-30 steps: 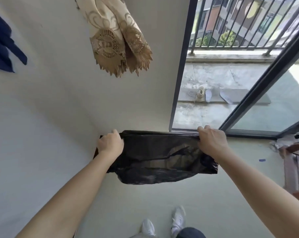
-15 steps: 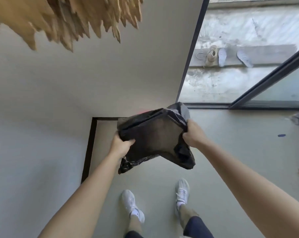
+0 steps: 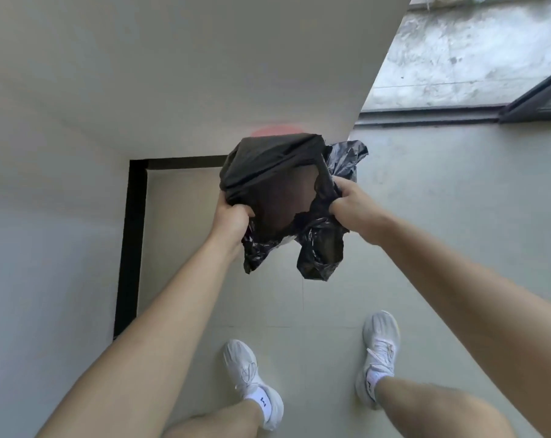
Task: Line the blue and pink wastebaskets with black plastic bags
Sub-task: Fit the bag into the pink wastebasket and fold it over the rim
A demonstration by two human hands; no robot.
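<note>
Curled tight, left hand [image 3: 233, 220] and right hand [image 3: 354, 210] bunch rim of black bag [image 3: 272, 170], mouth stretched sideways, facing up (wall [image 3: 78, 90] left, floor [image 3: 441, 200] open right).

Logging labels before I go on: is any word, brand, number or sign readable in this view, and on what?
No text can be read here.
left sock: a small dark mark, too small to read.
right sock: a small dark mark, too blurred to read.
black plastic bag, gripped by the left hand and the right hand: no print visible.
</note>
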